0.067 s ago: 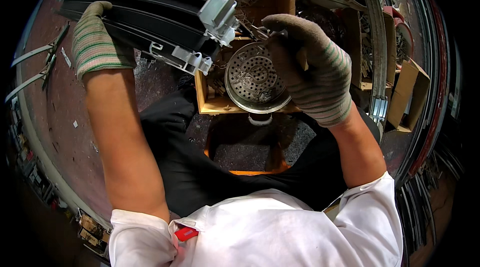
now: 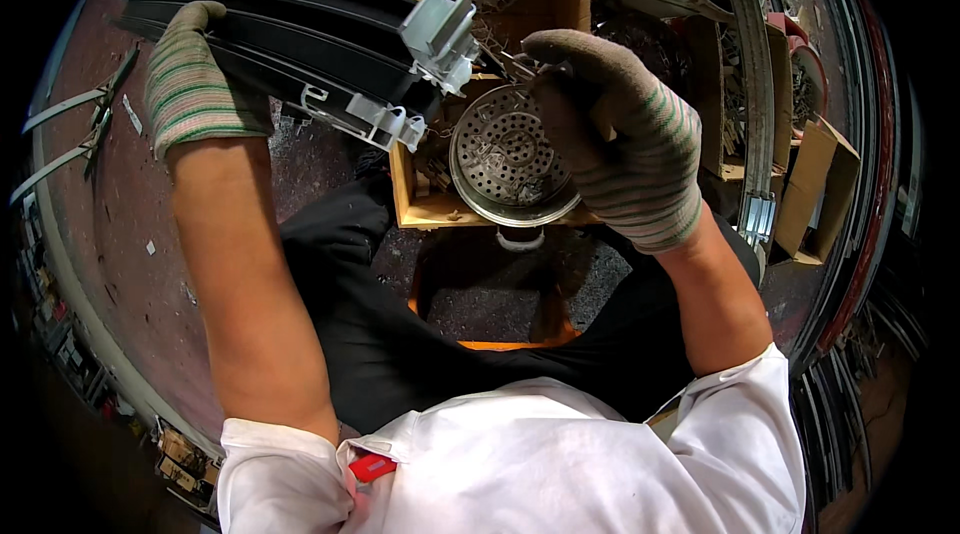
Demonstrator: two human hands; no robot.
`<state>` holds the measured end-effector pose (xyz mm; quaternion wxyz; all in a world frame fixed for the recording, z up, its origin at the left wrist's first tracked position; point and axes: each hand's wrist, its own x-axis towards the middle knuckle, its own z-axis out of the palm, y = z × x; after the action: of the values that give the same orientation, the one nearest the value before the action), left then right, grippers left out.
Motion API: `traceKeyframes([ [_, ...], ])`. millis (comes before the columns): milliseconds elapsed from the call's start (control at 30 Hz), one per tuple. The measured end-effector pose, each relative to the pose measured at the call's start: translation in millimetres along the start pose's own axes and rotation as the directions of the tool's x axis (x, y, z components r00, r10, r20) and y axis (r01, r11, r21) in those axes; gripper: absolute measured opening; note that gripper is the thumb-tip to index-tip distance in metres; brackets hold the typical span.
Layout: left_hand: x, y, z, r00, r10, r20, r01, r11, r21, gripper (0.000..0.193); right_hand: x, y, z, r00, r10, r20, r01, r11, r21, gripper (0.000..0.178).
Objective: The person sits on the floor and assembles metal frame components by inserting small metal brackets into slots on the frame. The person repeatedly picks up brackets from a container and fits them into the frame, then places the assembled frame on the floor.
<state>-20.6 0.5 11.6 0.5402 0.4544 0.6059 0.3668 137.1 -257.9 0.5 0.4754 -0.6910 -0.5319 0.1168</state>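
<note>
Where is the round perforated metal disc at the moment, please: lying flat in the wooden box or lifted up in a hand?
Lifted. The right hand grips the perforated disc by its edge, tilted so its holed face shows, above the wooden box.

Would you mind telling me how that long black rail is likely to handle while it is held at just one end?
The long black rail looks like a rigid ribbed profile, so it probably stays stiff rather than sagging. The left hand grips it far from the grey brackets, so that end may feel heavy. The knit glove likely limits slipping.
</note>
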Motion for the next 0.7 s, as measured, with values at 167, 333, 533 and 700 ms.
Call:
traceKeyframes([
  [167, -3, 1, 1, 0.999, -0.023, 0.048, 0.02, 0.997, 0.068, 0.02, 2, 1, 0, 0.996, -0.081, 0.029, 0.083, 0.992, -0.093, 0.029],
  [333, -9, 6, 6, 0.999, -0.052, 0.009, 0.05, 0.992, 0.113, 0.022, 2, 2, 3, 0.993, -0.111, 0.039, 0.116, 0.978, -0.171, 0.031],
  [533, -1, -5, -1, 0.999, 0.014, 0.051, -0.016, 0.999, 0.038, 0.022, 3, -1, 6, 0.99, -0.134, 0.047, 0.141, 0.963, -0.228, 0.036],
  [700, 6, -5, 0, 0.999, -0.011, 0.05, -0.002, 0.967, 0.253, 0.025, 2, -1, 7, 0.988, -0.14, 0.067, 0.153, 0.95, -0.273, 0.041],
])
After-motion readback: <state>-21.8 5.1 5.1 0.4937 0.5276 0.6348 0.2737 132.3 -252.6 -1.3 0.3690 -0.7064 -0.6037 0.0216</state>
